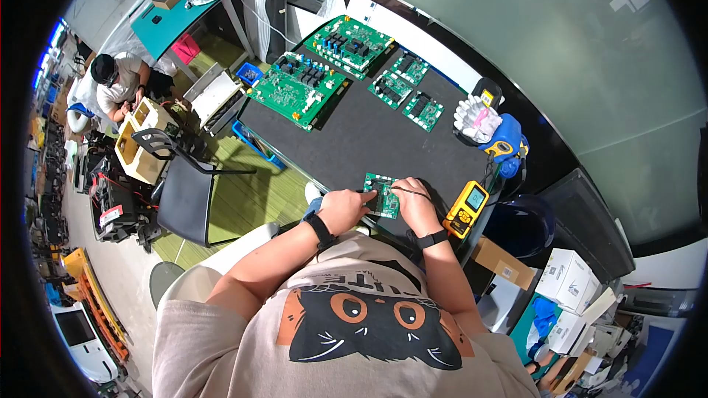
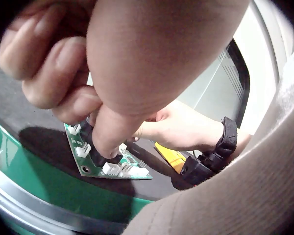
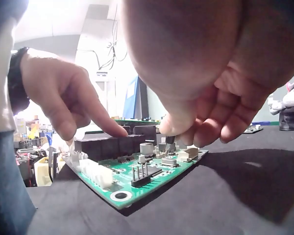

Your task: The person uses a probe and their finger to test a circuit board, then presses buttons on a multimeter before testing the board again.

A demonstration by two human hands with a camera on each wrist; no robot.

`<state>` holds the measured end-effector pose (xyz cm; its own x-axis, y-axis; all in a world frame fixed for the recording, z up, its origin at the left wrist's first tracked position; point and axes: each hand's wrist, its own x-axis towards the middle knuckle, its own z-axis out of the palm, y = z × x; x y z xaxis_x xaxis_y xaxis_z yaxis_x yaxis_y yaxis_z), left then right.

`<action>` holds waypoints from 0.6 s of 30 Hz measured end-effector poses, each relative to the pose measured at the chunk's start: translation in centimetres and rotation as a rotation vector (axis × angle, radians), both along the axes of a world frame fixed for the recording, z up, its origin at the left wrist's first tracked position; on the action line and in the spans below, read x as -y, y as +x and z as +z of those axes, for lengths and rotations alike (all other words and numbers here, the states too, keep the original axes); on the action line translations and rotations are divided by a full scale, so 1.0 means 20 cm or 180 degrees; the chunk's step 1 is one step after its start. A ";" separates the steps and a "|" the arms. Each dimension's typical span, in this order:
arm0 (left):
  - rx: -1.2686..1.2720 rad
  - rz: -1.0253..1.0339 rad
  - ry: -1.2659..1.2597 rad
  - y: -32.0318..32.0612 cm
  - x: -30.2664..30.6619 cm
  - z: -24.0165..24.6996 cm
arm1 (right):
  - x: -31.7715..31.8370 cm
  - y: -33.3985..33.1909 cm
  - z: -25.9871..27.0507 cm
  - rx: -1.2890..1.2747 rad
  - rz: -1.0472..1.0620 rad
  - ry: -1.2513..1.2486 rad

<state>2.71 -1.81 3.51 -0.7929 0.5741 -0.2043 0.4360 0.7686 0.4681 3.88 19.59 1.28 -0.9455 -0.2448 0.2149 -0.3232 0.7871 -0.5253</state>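
A small green circuit board (image 1: 384,205) lies on the dark mat in front of the person, seen up close in the right wrist view. My left hand (image 1: 342,211) reaches in from the left; one straight finger presses on the black relay blocks (image 3: 110,145), while its other fingers curl in the left wrist view. On the other side, my right hand (image 1: 417,210) pinches a slim black probe (image 3: 170,142) low over the board's components. A dark lead (image 1: 413,192) runs across this hand. White connectors (image 3: 96,172) and a pin header (image 3: 140,176) line the board's near edge.
A yellow meter (image 1: 466,208) with a screen stands right of the hands. Farther back are two large green boards (image 1: 299,88) and several small boards (image 1: 424,110). White gloves (image 1: 478,119) lie by a blue device (image 1: 504,138). A chair (image 1: 184,191) stands left.
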 end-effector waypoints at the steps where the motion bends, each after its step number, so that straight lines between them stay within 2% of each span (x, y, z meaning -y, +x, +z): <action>1: -0.0038 -0.0001 0.0024 0.00 0.00 0.00 | 0.00 0.00 -0.01 0.0000 -0.0001 0.0001; 10: -0.0106 0.0056 0.0032 0.01 0.00 0.00 | -0.01 0.00 0.00 0.0032 0.0020 -0.0087; 12: -0.0162 0.0108 0.0065 0.01 0.00 -0.01 | -0.02 0.00 -0.01 0.0041 -0.0138 -0.0398; 15: -0.0132 0.0110 0.0026 0.01 -0.01 0.00 | -0.03 0.00 0.01 -0.0019 -0.0517 -0.0376; 18: -0.0120 0.0098 -0.0030 0.01 -0.01 0.01 | -0.05 0.00 0.00 0.0062 -0.0541 -0.0382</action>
